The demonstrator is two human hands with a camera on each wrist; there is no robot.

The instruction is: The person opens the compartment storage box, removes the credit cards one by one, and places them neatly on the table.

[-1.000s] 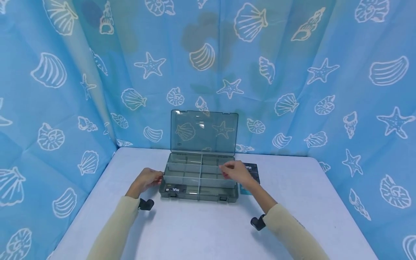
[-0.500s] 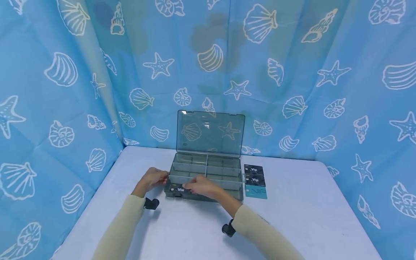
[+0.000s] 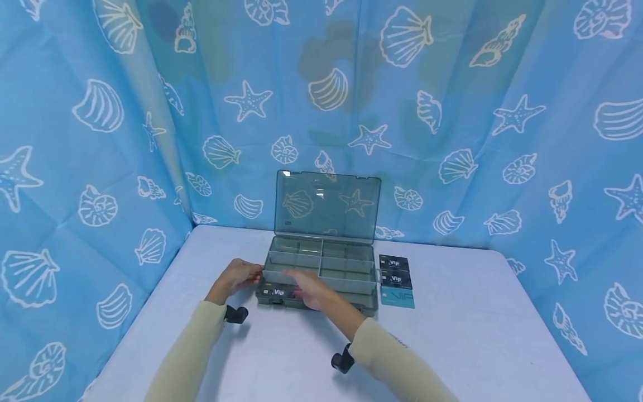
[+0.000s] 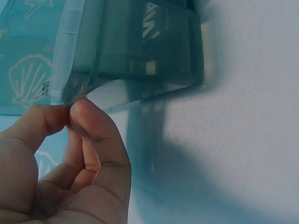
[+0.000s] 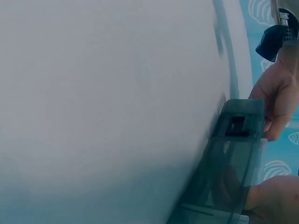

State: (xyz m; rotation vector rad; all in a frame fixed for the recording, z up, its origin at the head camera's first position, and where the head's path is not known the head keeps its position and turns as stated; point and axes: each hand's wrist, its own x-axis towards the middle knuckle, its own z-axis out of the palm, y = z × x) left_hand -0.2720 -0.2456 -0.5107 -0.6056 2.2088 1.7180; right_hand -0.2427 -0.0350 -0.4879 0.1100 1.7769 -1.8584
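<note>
A grey-green see-through compartment box lies on the table with its lid raised. Clear dividers split it. My left hand is at the box's left side. Its thumb and forefinger pinch the end of a clear plastic divider there. My right hand reaches over the front compartment, beside a black "Vip" card lying in it. One finger extends over the front divider. Others dip into the front compartment and show dimly through the wall in the right wrist view; whether they hold anything is hidden.
To the right of the box lie two black "Vip" cards and a teal card, in a column. A white cloth covers the table. A blue curtain with white shell drawings stands behind the table and along both sides.
My right hand has moved left from the box's right side to the front compartment, then drawn slightly off the black card there. My left hand keeps its pinch. The head view has shifted a little.
</note>
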